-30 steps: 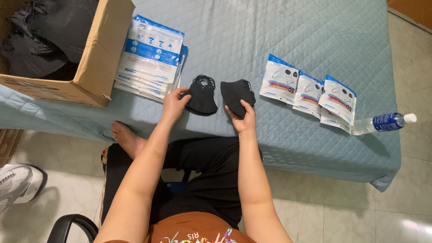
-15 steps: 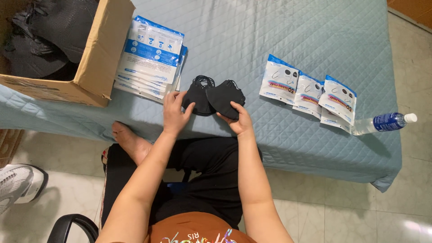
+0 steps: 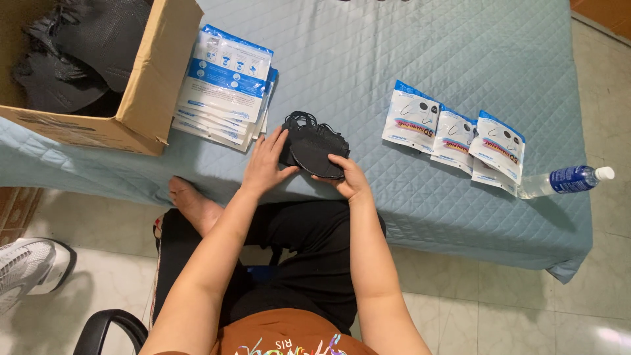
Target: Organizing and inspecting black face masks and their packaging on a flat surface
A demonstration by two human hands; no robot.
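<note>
Head view, looking down on a seated person at a table. The table is covered by a quilted pale blue cloth (image 3: 407, 72) that hangs over its near edge. At the far left corner sits an open cardboard box (image 3: 148, 98) holding dark fabric items (image 3: 79, 52). Just right of the box, touching its side, lies a fanned stack of flat white-and-blue packets (image 3: 227, 89). On the right half of the cloth, well apart from the stack, three smaller white-and-blue pouches (image 3: 453, 135) lie in an overlapping row; a clear plastic bottle with a blue label (image 3: 565, 181) rests on its side just beside the rightmost pouch, near the table's right edge.

Near the middle of the table's front edge lies a small pile of black face masks (image 3: 312, 141), stacked one over another, with thin black ear loops bunched at the far side. The left hand (image 3: 266, 164) lies flat with fingers extended, pressed against the left edge of the pile. The right hand (image 3: 348, 177) curls around the near right edge of the top mask, fingers on it and thumb beneath, in a light grip.

Below the table: a bare foot (image 3: 190, 204), pale floor tiles, a white shoe (image 3: 26, 269) at left, and a black chair arm (image 3: 108, 329).
</note>
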